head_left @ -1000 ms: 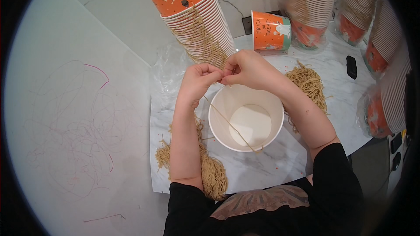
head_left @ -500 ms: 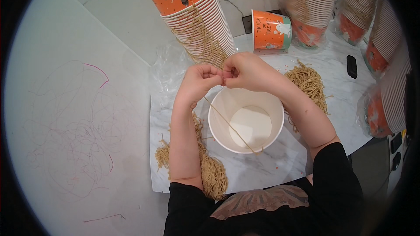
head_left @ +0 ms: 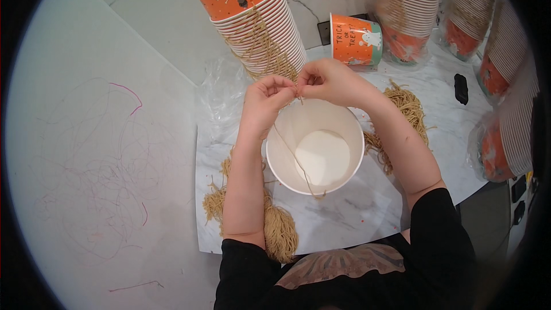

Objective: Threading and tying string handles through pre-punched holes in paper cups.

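Note:
A paper bucket (head_left: 281, 155), white inside, stands open toward me between my forearms. At its far rim my left hand (head_left: 265, 97) and my right hand (head_left: 328, 82) meet, the fingertips of both pinched on a thin tan cord (head_left: 302, 166). From under my left hand the cord runs down across the opening to the near rim, where a small knot or frayed end shows. The bit between my fingertips is mostly hidden. One bundle of tan cord (head_left: 280, 232) lies beside my left forearm, and another tan bundle (head_left: 404, 106) is partly behind my right forearm.
Beyond my hands leans a tall stack of orange buckets (head_left: 270, 34) with cords draped over it. One orange printed bucket (head_left: 347, 37) lies on its side. Plastic-wrapped stacks (head_left: 410, 6) line the right. Clear plastic (head_left: 224, 89) and a small black object (head_left: 461, 88) lie on the marbled surface.
The bucket has shifted slightly left and away from me. My hands have moved a little farther off, still pinching, and the cord across the opening hangs slacker, with a bend.

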Available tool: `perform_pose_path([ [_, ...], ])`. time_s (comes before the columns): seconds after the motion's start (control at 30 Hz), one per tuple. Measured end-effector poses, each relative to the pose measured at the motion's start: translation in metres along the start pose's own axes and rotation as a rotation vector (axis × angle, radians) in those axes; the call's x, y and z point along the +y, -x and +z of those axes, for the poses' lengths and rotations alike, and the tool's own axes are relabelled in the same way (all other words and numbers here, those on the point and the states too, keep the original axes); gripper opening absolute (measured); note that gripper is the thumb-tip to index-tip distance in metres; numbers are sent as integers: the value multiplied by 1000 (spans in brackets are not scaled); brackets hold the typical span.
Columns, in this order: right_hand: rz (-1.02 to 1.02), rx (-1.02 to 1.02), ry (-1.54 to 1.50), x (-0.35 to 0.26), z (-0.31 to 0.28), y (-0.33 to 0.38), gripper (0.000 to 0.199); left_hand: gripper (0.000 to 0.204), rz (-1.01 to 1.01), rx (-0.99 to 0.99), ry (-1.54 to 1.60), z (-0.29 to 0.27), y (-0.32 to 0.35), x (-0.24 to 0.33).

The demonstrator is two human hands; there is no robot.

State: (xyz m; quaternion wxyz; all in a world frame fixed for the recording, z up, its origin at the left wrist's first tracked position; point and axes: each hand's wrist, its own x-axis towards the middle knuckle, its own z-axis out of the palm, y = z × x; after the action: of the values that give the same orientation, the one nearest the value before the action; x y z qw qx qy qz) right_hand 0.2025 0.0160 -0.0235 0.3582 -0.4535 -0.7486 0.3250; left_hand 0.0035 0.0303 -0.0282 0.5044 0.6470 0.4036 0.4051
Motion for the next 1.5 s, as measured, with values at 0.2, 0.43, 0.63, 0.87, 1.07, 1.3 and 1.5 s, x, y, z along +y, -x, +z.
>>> perform_pose_path([
  [0.2, 14, 82, -163, 4, -1, -1, 17, 7, -9, 51, 22, 2, 1, 1],
  [0.43, -50, 44, 45, -9, 2, 3, 15, 7, -29, 63, -25, -2, -1, -2],
  [0.63, -42, 83, 121, -4, 4, 3, 18, 14, -97, 45, 5, 5, 1, 8],
  [0.87, -56, 123, 33, 7, 9, -2, 15, 14, 30, 39, 20, 0, -5, -10],
  [1.07, -25, 131, -43, 7, 4, -4, 13, 13, 67, 48, 65, 2, -8, -13],
  [1.3, -84, 125, -41, 5, 2, -4, 11, 13, 109, 70, 79, 2, -4, -7],
  [1.5, -92, 147, -66, 3, 2, -3, 13, 14, 21, 66, 79, 2, 1, 5],
])
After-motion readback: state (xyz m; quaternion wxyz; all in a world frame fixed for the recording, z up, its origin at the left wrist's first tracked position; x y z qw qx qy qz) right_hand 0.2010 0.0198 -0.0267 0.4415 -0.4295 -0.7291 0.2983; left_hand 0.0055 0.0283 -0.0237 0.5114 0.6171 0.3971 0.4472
